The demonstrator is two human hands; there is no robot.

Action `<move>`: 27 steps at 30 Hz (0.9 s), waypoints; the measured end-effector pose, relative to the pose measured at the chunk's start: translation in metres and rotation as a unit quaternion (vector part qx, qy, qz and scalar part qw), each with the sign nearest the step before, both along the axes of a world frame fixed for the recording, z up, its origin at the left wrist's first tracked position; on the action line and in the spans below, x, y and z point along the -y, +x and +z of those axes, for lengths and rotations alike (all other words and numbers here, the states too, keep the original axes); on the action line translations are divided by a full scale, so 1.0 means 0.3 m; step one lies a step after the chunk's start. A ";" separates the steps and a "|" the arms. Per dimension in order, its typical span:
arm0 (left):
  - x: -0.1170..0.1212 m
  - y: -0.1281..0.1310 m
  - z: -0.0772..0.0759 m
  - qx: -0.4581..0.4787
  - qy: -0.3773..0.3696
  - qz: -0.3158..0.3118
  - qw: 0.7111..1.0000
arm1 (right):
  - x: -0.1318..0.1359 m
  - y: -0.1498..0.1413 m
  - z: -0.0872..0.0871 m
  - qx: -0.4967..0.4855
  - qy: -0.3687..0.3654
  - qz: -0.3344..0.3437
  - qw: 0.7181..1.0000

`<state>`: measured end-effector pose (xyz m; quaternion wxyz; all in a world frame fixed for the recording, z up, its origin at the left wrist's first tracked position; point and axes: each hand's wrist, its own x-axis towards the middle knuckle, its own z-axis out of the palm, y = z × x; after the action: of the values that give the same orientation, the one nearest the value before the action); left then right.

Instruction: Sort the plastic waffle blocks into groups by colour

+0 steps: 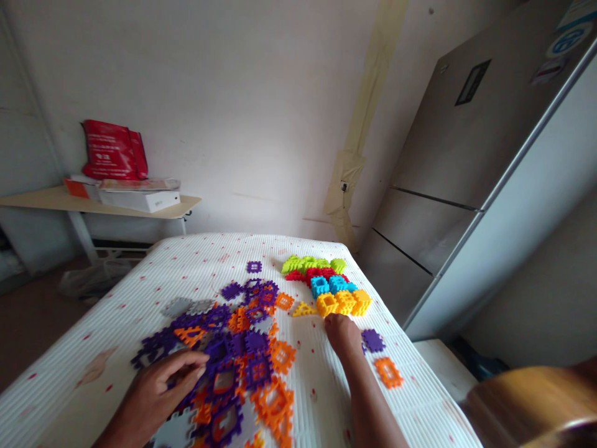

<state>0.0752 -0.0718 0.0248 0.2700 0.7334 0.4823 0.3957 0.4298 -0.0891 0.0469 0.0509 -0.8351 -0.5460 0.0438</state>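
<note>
Over the left side of a mixed pile of toothed plastic building pieces (256, 368) hovers my left hand (163, 382), its fingers curled and thumb near the forefinger. No piece shows between its fingertips. My right hand (342, 333) reaches forward, closed, at the near side of a row of yellow cubes (344, 303); its fingertips are hidden, so what it holds cannot be made out. Just left of the cubes lies a yellow triangular piece (304, 309). Behind them are blue cubes (319, 286), red pieces (321, 272) and lime-green pieces (310, 263).
A purple square (373, 340) and an orange square (388, 373) lie right of my right forearm. One purple window piece (254, 267) sits apart at the back. Beyond the white-covered table (209, 249) stand a fridge (429, 162) and a side table (37, 198) with a red bag (114, 152).
</note>
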 end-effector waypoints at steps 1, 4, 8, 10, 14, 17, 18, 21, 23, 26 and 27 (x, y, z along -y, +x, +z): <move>0.000 0.001 0.002 -0.002 -0.001 -0.002 1.000 | -0.003 0.000 -0.001 0.000 -0.001 -0.001 1.000; 0.002 0.003 0.006 -0.007 -0.007 -0.002 1.000 | -0.011 0.001 -0.004 -0.001 -0.001 -0.005 1.000; 0.005 0.000 -0.001 -0.012 -0.020 -0.004 1.000 | -0.021 0.001 -0.010 0.015 -0.003 -0.010 1.000; 0.006 -0.004 -0.006 -0.014 -0.018 -0.006 1.000 | -0.026 0.000 -0.012 0.017 -0.003 -0.013 1.000; 0.007 -0.003 -0.006 -0.013 -0.011 -0.002 1.000 | -0.028 -0.001 -0.010 0.021 -0.003 -0.011 1.000; 0.005 0.001 -0.003 -0.009 -0.014 0.003 1.000 | -0.028 -0.002 -0.010 0.020 -0.001 -0.010 1.000; 0.003 0.001 -0.004 -0.010 -0.015 0.005 1.000 | -0.028 -0.001 -0.010 0.020 0.002 -0.009 1.000; -0.004 -0.003 -0.013 -0.010 -0.008 0.004 1.000 | -0.030 -0.001 -0.012 0.019 0.004 -0.010 1.000; -0.006 -0.005 -0.020 -0.006 0.000 0.001 1.000 | -0.031 -0.002 -0.013 0.017 0.005 -0.010 1.000; -0.004 -0.004 -0.016 0.000 0.004 -0.003 1.000 | -0.031 -0.002 -0.012 0.016 0.008 -0.007 1.000; -0.002 -0.003 -0.012 0.001 0.004 -0.003 1.000 | -0.030 -0.002 -0.012 0.016 0.007 -0.006 1.000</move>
<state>0.0744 -0.0711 0.0214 0.2688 0.7355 0.4782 0.3977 0.4291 -0.0801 0.0434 0.0487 -0.8385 -0.5421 0.0262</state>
